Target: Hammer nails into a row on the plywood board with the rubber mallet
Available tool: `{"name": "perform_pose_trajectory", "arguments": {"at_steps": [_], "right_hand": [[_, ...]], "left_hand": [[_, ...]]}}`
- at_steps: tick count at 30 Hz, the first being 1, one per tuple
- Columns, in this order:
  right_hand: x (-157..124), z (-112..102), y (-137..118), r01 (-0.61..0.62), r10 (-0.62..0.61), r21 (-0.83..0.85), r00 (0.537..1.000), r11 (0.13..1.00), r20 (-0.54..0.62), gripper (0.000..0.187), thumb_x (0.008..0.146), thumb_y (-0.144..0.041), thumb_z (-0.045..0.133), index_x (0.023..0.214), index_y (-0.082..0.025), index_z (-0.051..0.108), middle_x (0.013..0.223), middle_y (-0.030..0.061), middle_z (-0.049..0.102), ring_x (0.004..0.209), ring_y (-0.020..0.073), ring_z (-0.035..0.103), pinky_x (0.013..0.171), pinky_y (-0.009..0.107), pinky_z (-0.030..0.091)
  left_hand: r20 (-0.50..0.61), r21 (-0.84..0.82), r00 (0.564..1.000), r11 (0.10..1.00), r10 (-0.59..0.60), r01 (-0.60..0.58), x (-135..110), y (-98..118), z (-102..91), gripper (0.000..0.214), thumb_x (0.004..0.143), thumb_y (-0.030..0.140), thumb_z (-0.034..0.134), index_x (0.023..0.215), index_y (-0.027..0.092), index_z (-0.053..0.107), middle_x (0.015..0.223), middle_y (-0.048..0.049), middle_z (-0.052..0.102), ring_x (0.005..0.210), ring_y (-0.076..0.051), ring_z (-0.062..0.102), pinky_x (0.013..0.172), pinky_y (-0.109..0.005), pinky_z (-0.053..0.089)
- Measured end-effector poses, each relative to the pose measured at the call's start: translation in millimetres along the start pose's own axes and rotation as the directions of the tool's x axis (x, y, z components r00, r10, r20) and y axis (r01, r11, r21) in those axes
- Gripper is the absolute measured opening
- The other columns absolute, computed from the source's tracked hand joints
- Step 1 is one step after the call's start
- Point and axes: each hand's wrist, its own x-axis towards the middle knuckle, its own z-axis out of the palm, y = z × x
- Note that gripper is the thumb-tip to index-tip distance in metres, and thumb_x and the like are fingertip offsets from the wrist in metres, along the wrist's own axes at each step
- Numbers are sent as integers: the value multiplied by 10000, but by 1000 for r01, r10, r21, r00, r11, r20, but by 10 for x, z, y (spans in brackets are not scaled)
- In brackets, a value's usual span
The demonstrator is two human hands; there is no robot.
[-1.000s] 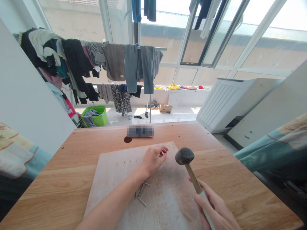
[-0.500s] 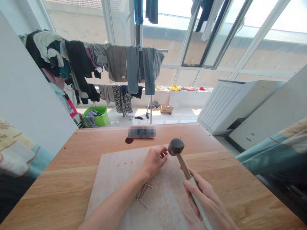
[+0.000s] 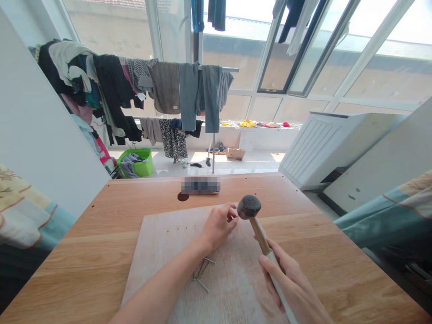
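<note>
My right hand (image 3: 286,274) is wrapped round the handle of a rubber mallet (image 3: 249,207) with a black head and a wood and pale-grip handle. The mallet tilts up over the right part of a whitish wooden board (image 3: 151,252). Just left of the mallet head, my left hand (image 3: 221,223) rests near the board's far edge with fingers curled in a pinch. Whatever is between those fingertips is hidden. Several loose nails (image 3: 202,284) lie on the board, partly behind my left forearm. A row of small dark holes or marks (image 3: 177,229) runs across the board's far left.
The board lies on a wooden table (image 3: 84,256). At the table's far side are a blurred-out box (image 3: 200,185) and a round dark hole (image 3: 183,196). Beyond stand a clothes rack with laundry (image 3: 165,87), a green basin (image 3: 145,167) and a white cabinet (image 3: 310,144). Curtains hang on both sides.
The whole view has shifted very slightly. Both hands and the mallet stay in nearly the same place over the board.
</note>
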Motion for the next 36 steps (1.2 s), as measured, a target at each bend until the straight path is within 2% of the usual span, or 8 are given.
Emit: {"name": "perform_pose_trajectory", "arguments": {"at_steps": [10,16,20,22,25,30,33,36], "right_hand": [[-8,39,34,-10,9,-40,1000,999,-17,756,952,-602,458,1482,-66,406,378,-127,403,332,117,370,396,217,345],[-23,102,111,-17,24,110,997,994,-66,845,904,-647,529,1488,-56,377,383,-131,402,327,97,326,362,204,339],[-3,121,263,-7,30,185,992,983,-125,825,910,-649,538,1492,-81,398,372,-121,423,303,93,342,335,193,349],[14,118,317,-16,44,204,990,979,-134,814,917,-649,533,1495,-92,400,383,-116,442,295,91,350,317,185,340],[25,120,339,-22,56,215,987,976,-153,815,918,-660,528,1486,-89,404,394,-115,446,295,89,349,304,179,334],[12,139,327,-35,59,196,991,980,-118,818,924,-656,524,1490,-81,389,384,-115,442,305,98,358,321,189,347],[6,158,336,-33,58,195,991,980,-124,828,926,-655,519,1507,-86,366,376,-122,436,298,95,350,328,184,335],[4,181,340,-35,67,216,987,976,-144,824,911,-663,527,1492,-95,396,373,-126,426,284,93,335,322,186,327]], "left_hand": [[18,10,1000,1000,16,-16,-2,5,-11,288,751,9,582,975,172,661,800,-2,726,657,-124,620,632,-218,475],[53,27,999,1000,-15,13,4,-20,7,196,767,141,631,951,184,580,823,7,647,645,-122,574,616,-235,446],[99,199,994,979,-49,28,15,111,-191,208,716,187,664,883,197,541,840,6,580,676,-141,523,610,-255,409],[285,287,956,958,-70,-15,-36,250,-386,154,714,201,657,821,210,547,803,10,563,688,-158,519,596,-262,387],[553,446,826,876,-107,-185,-204,476,-662,183,671,252,720,794,230,586,842,-6,574,711,-189,529,574,-282,363],[614,592,784,711,-94,-379,-493,642,-728,196,615,192,757,603,210,562,803,-59,575,762,-249,553,626,-340,392],[633,589,770,696,-81,-411,-528,624,-663,213,648,130,714,549,200,538,789,-73,593,756,-245,570,622,-340,398],[603,530,797,764,-36,-367,-421,577,-680,129,687,108,674,636,195,594,806,-55,637,748,-220,582,615,-319,403]]}}
